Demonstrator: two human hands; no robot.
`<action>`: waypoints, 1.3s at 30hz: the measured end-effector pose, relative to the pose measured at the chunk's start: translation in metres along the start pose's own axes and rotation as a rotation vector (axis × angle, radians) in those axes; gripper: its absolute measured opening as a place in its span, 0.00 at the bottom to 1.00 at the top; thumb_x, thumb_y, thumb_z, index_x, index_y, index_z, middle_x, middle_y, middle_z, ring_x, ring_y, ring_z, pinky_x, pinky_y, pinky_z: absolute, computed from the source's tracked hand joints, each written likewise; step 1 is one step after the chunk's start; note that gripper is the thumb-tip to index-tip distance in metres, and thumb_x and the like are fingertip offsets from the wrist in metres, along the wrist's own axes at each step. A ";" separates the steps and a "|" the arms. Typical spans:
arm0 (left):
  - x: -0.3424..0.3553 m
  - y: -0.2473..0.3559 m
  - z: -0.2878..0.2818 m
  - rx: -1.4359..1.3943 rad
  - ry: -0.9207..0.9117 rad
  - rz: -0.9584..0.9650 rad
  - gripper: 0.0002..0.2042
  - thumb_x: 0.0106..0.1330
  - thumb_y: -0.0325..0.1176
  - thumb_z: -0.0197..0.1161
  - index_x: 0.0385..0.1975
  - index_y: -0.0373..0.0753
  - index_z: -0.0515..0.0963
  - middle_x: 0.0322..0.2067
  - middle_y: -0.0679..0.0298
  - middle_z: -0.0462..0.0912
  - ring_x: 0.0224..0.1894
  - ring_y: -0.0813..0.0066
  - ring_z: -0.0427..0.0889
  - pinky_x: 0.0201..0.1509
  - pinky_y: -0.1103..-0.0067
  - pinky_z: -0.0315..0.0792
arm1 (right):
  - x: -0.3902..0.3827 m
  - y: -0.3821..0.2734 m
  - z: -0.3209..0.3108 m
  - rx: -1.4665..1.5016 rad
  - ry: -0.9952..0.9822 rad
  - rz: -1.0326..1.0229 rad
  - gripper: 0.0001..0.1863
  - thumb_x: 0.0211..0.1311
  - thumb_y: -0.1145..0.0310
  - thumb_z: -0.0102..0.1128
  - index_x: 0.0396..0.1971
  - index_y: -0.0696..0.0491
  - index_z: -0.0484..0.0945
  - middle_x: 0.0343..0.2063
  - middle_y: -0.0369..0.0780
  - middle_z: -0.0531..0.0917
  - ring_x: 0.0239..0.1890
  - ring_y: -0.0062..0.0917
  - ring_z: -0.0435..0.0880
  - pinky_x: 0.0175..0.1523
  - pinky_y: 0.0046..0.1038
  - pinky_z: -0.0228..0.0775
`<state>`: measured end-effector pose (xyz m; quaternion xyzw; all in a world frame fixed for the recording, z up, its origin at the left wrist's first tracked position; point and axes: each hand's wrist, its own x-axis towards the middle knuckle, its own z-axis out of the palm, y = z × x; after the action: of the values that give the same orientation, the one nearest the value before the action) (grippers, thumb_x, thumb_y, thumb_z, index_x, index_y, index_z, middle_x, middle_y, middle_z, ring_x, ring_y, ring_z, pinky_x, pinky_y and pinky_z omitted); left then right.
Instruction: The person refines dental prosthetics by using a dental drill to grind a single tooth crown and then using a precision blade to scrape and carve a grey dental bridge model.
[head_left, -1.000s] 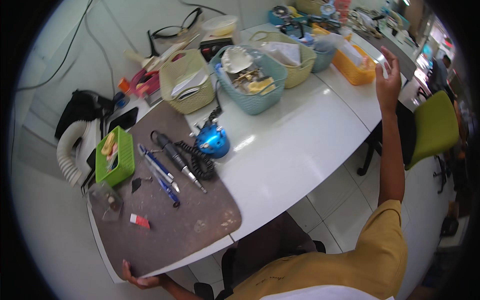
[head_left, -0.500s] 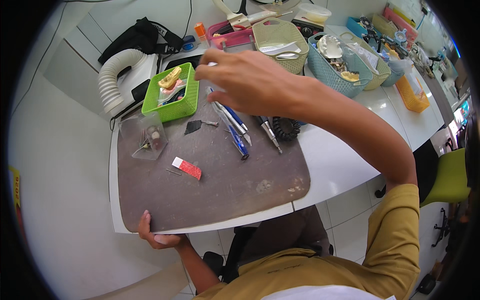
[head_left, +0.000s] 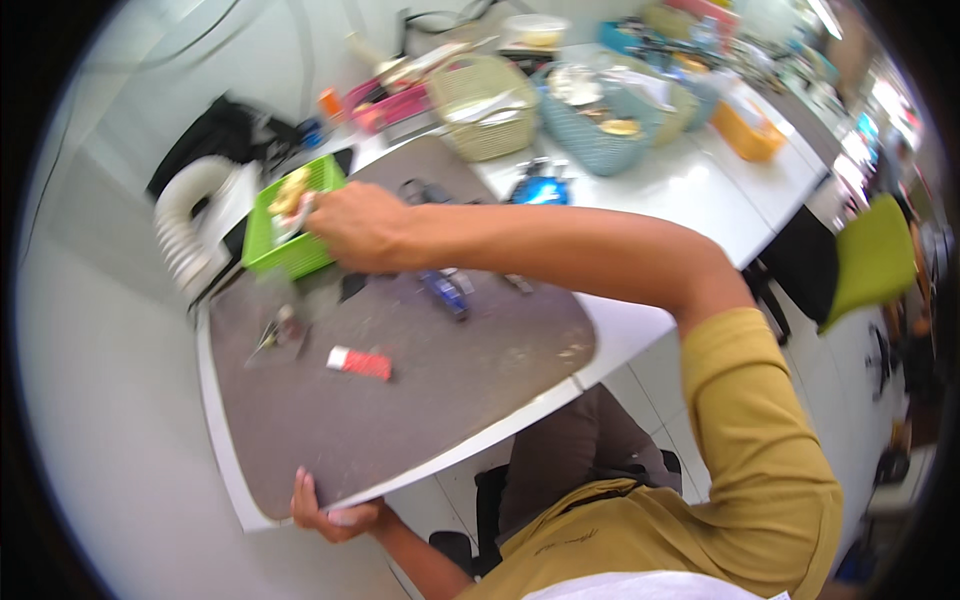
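Note:
My right hand (head_left: pixel 362 229) reaches across the desk to the right rim of a green basket (head_left: pixel 297 261), its fingers closed. Something pale is at the fingertips, too blurred to name. Inside the basket lie a yellowish dental model (head_left: pixel 291 189) and whitish items. My left hand (head_left: pixel 337 512) rests at the near left edge of the desk, fingers apart, holding nothing. A red and white eraser-like block (head_left: pixel 360 363) lies on the brown mat (head_left: pixel 420 400). Blue pen-like tools (head_left: pixel 444 294) lie below my right forearm, partly hidden and smeared.
Beside the green basket are a clear box (head_left: pixel 280 325) with small parts and a white ribbed hose (head_left: pixel 180 220). Along the back stand a pink tray (head_left: pixel 366 119), a cream basket (head_left: pixel 485 138), a blue basket (head_left: pixel 600 145) and an orange basket (head_left: pixel 752 135). A green chair (head_left: pixel 870 262) is at right.
My right hand has moved left and down, from above the tools to the green basket. The view has shifted and tilted. My left hand stays at the desk edge.

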<state>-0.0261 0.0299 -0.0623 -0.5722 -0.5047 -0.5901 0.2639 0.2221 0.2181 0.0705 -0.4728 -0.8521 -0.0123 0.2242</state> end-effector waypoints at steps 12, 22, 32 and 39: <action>0.011 -0.010 -0.016 -0.044 -0.070 0.099 0.25 0.73 0.40 0.33 0.40 0.27 0.76 0.41 0.50 0.80 0.42 0.57 0.79 0.50 0.69 0.73 | -0.135 0.043 -0.199 -0.345 0.303 0.091 0.10 0.46 0.70 0.58 0.29 0.58 0.81 0.26 0.47 0.82 0.33 0.37 0.83 0.44 0.37 0.75; 0.058 0.010 -0.024 -0.021 -0.256 -0.395 0.19 0.71 0.44 0.49 0.43 0.32 0.77 0.42 0.51 0.80 0.45 0.58 0.80 0.51 0.69 0.73 | -0.301 0.112 -0.269 -0.527 0.287 0.490 0.14 0.50 0.68 0.66 0.36 0.59 0.80 0.32 0.43 0.79 0.32 0.31 0.82 0.42 0.32 0.73; 0.108 -0.074 -0.033 0.576 -0.410 -0.203 0.19 0.65 0.43 0.57 0.45 0.31 0.77 0.44 0.47 0.79 0.47 0.49 0.77 0.54 0.62 0.70 | -0.451 0.223 -0.335 -0.683 0.437 0.984 0.23 0.51 0.60 0.66 0.45 0.57 0.78 0.38 0.46 0.81 0.42 0.37 0.82 0.47 0.34 0.72; 0.100 -0.197 -0.032 0.600 -0.782 -0.571 0.32 0.67 0.60 0.45 0.58 0.35 0.68 0.53 0.48 0.75 0.55 0.49 0.74 0.59 0.67 0.65 | -0.516 0.319 -0.316 -0.900 0.245 1.210 0.22 0.52 0.59 0.66 0.45 0.53 0.79 0.43 0.47 0.80 0.45 0.42 0.80 0.51 0.40 0.71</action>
<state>-0.2349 0.0965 -0.0208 -0.4888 -0.8451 -0.2131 0.0384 0.8314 -0.0918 0.0909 -0.8982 -0.3266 -0.2856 0.0706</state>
